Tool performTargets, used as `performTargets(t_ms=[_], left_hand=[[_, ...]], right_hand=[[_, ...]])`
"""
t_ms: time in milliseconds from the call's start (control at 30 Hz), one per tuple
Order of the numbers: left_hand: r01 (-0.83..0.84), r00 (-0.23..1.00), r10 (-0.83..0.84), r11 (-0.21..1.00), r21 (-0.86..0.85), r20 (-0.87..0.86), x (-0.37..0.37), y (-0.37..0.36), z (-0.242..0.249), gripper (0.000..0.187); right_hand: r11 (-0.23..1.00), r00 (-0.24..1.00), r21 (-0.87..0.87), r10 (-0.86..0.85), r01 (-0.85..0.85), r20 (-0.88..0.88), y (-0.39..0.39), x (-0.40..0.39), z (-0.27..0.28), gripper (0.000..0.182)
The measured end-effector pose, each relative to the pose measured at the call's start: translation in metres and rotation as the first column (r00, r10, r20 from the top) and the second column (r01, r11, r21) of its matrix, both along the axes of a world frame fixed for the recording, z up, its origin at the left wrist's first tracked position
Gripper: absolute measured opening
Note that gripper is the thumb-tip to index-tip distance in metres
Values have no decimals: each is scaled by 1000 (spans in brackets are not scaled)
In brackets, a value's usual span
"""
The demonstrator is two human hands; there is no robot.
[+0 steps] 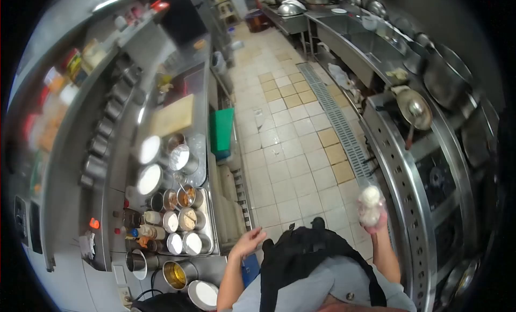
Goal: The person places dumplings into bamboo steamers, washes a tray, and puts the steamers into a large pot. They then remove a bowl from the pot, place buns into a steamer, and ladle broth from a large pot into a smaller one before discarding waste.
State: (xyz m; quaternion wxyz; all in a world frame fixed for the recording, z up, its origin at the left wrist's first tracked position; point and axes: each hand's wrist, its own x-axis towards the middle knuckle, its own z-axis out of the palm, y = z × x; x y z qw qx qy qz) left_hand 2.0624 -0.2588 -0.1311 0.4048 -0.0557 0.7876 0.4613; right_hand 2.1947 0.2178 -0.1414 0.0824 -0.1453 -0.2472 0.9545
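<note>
Overhead, right hand [376, 218] raised, fingers gripping a clear bag of white lumps [371, 203], left hand [250, 241] empty, fingers loosely curled.

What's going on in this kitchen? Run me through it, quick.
A person stands in the aisle of a commercial kitchen. Their right hand holds up a clear container of white balls beside the stove counter. Their left hand is open and holds nothing, near the steel prep counter, where a tray of seasoning tins sits. A wok with a ladle rests on the stove counter farther along.
</note>
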Motion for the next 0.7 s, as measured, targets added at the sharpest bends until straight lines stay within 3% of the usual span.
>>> performTargets(t_ms=[67,133,200,267,300,333,367,467,567,700], left_hand=[[-36,984,36,999,-5,175,1,9,33,79],[-109,957,107,994,-8,269,1,7,25,80],[-164,925,155,986,-2,346,-13,7,9,80],[-352,843,278,932,81,461,-44,8,-6,75],[-359,838,280,929,87,469,-74,14,3,75],[-269,897,232,962,48,375,-112,23,25,71],[-182,945,176,983,-2,277,-145,27,36,68],[-323,937,301,940,113,177,-239,24,11,58],[-401,916,386,893,206,112,-327,23,30,51],[-183,981,192,933,310,3,-441,30,70,57]], right_hand=[[973,988,172,156,-154,5,12,-87,28,65],[949,990,280,128,-141,66,8,-175,34,64],[932,985,319,170,-173,36,-3,-250,43,60],[914,980,360,198,-188,10,-4,-315,43,57],[929,960,252,281,-271,-6,-5,-344,41,56],[925,932,138,360,-353,-28,-9,-368,38,55],[921,929,139,370,-364,-18,-16,-392,39,55],[946,950,84,309,-312,50,-32,-466,64,56],[972,978,115,205,-207,25,-24,-532,78,59],[995,1000,103,11,-12,7,-3,-601,93,59]])
